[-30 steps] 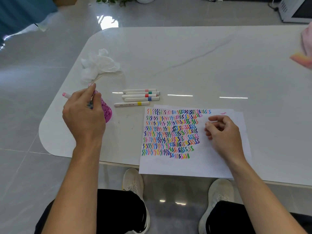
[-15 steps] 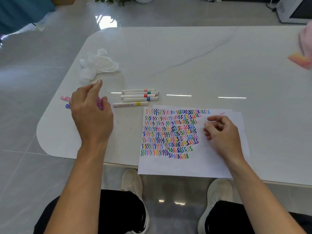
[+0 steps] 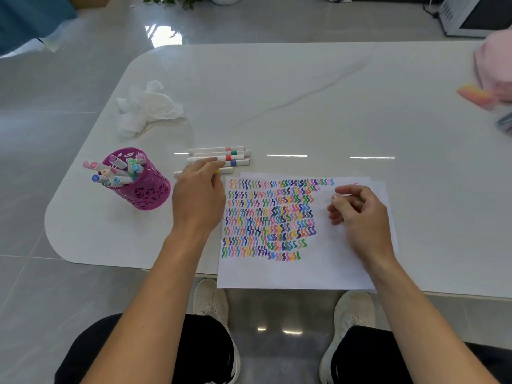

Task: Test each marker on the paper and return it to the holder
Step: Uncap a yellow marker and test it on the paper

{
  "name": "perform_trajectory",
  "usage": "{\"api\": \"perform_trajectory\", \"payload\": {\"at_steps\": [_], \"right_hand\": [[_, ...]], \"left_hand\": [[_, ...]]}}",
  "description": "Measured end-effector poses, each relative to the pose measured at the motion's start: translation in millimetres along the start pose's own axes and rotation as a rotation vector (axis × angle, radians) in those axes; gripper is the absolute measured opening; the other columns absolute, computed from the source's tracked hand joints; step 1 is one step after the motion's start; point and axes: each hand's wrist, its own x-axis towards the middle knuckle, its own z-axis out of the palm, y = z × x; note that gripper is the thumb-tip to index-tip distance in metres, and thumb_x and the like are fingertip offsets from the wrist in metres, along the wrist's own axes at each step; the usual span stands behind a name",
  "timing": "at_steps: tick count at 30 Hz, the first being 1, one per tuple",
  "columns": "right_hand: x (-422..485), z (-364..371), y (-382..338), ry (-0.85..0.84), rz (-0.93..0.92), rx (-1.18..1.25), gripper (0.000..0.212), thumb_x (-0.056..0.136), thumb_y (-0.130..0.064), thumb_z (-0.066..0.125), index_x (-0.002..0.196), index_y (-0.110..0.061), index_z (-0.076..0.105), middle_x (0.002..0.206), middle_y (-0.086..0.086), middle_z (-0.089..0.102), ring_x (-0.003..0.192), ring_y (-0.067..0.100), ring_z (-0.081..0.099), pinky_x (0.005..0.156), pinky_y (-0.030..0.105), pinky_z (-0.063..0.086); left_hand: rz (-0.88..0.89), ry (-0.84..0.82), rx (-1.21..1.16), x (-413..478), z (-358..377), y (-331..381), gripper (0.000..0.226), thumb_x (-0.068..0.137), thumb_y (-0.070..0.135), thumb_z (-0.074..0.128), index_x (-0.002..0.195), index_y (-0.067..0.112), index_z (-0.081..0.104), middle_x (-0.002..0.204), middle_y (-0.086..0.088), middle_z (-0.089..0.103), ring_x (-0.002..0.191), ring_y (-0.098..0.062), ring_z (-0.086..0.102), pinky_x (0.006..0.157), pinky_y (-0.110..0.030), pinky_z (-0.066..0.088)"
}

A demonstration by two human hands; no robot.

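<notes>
— How many loose markers [image 3: 241,162] do we count on the table [image 3: 332,106]?
— Five, lying side by side.
— And in the holder [image 3: 149,192]?
— We make out roughly ten caps [image 3: 122,173], but they crowd together too much for us to be sure.
— One holder, then. Paper?
— Two sheets [image 3: 318,270], we think: one edge peeks out beneath the other. We also count one crumpled tissue [image 3: 146,109] and two white shoes [image 3: 210,300].

Bare forearms [image 3: 155,286], black legwear [image 3: 194,353], white trainers.
Both arms are uncovered from the lower edge of the view up to the left hand [image 3: 198,195] and right hand [image 3: 360,214]. The black garment on the thighs is plain and unmarked. The left shoe [image 3: 210,300] and right shoe [image 3: 352,309] are white lace-ups, slightly grubby at the toes.
</notes>
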Motion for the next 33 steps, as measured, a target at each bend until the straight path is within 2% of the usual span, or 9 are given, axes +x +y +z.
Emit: {"api": "perform_trajectory", "payload": {"at_steps": [2,4,11,16,18,21,26,29,33], "right_hand": [[-0.2,-1.7,-0.8,0.005,-0.014,0.008,0.01,0.102,-0.015,0.064,0.111,-0.016,0.066,0.086,0.002,0.074,0.068,0.006,0.069,0.063,0.018,0.055],[-0.1,-3.3,-1.6,0.012,-0.021,0.009,0.01,0.102,-0.016,0.063,0.111,-0.016,0.066,0.086,0.003,0.074,0.068,0.007,0.069,0.063,0.019,0.055],[-0.3,-5.7,-1.7,0.014,-0.025,0.026,0.009,0.102,-0.016,0.063,0.11,-0.016,0.067,0.083,0.001,0.074,0.067,0.008,0.068,0.062,0.018,0.055],[0.7,-5.6,1.1,-0.001,-0.005,0.046,0.008,0.101,-0.014,0.064,0.107,-0.018,0.067,0.081,0.001,0.074,0.066,0.009,0.068,0.062,0.02,0.055],[1.0,-5.0,2.9,-0.017,0.003,0.038,0.008,0.101,-0.014,0.064,0.106,-0.019,0.066,0.083,0.002,0.074,0.068,0.01,0.068,0.064,0.021,0.055],[1.2,-4.9,4.7,-0.031,-0.003,0.013,0.008,0.101,-0.014,0.064,0.105,-0.021,0.066,0.086,0.002,0.074,0.07,0.011,0.069,0.066,0.022,0.055],[0.3,-3.5,4.6,-0.04,-0.013,-0.009,0.008,0.101,-0.014,0.064,0.106,-0.02,0.067,0.089,0.002,0.074,0.074,0.013,0.07,0.068,0.024,0.057],[0.3,-3.4,4.2,-0.041,-0.015,-0.023,0.008,0.102,-0.015,0.063,0.108,-0.018,0.067,0.092,0.002,0.074,0.077,0.014,0.071,0.07,0.025,0.057],[-0.6,-3.7,2.3,-0.044,-0.018,-0.027,0.008,0.102,-0.014,0.063,0.108,-0.018,0.067,0.092,0.001,0.074,0.077,0.013,0.071,0.07,0.023,0.057]], "left_hand": [[-0.046,-0.081,0.032,2.3,9.1,-0.2,0.037,0.105,0.016,0.048,0.14,0.016,0.06,0.145,-0.003,0.057,0.135,-0.022,0.051,0.111,-0.039,0.042],[-0.078,-0.134,0.048,2.8,16.1,-0.2,0.039,0.106,0.017,0.046,0.144,0.016,0.055,0.148,-0.004,0.053,0.138,-0.024,0.047,0.114,-0.044,0.041],[-0.113,-0.087,0.08,7.1,19.8,-0.2,0.034,0.097,0.005,0.059,0.129,0.013,0.067,0.128,-0.009,0.062,0.122,-0.028,0.053,0.097,-0.046,0.051],[-0.17,-0.06,0.147,6.5,19.7,-4.7,0.027,0.097,0.008,0.063,0.122,0.013,0.072,0.116,-0.007,0.062,0.114,-0.027,0.052,0.086,-0.039,0.047],[-0.179,-0.056,0.19,7.1,18.7,-7.7,0.023,0.096,0.013,0.067,0.118,0.015,0.074,0.114,-0.006,0.061,0.111,-0.027,0.05,0.086,-0.036,0.042],[-0.141,-0.035,0.21,10.2,15.3,-11.1,0.02,0.097,0.017,0.065,0.115,0.018,0.075,0.119,-0.005,0.065,0.114,-0.028,0.05,0.094,-0.042,0.037],[-0.022,0.07,0.012,9.2,7.2,7.7,0.018,0.102,0.024,0.058,0.114,0.018,0.071,0.111,-0.002,0.071,0.105,-0.025,0.057,0.088,-0.034,0.032],[0.071,0.069,-0.137,6.8,1.4,19.0,0.02,0.102,0.024,0.059,0.116,0.018,0.071,0.107,0.002,0.07,0.101,-0.02,0.06,0.091,-0.038,0.045],[0.129,-0.01,-0.289,1.5,-2.1,29.4,0.021,0.1,0.022,0.062,0.118,0.02,0.072,0.108,0.007,0.068,0.095,-0.009,0.06,0.087,-0.02,0.047]]}}
